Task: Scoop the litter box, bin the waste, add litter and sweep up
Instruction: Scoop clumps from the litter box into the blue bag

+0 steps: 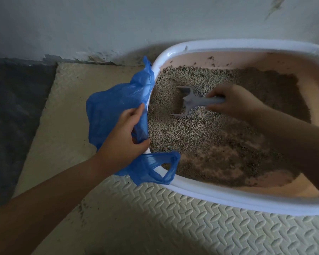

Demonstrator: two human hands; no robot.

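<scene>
In the head view, a litter box (173, 52) with a white rim and pinkish inner walls fills the right half of the frame, set against a pale wall (81, 24) that runs across the top. Grey-brown litter (201, 129) covers most of its floor, thinner toward the lower right, where the pink bottom shows through.

The right hand (234, 102), reaching in from the right edge of the frame, has its fingers curled round the handle of a grey scoop (188, 101). The scoop's head points toward the left of the frame and sits down in the litter near the middle of the box.

The left hand (125, 133), coming up from the lower left, grips a blue plastic bag (107, 111) at the box's left rim, fingers and thumb closed on the plastic. The bag hangs outside the rim, and one of its looped handles drapes over the rim at the lower centre.

The box stands on a cream embossed foam mat (173, 227); loose grains lie scattered on it near the lower left. A dark floor (13, 116) occupies the left edge.
</scene>
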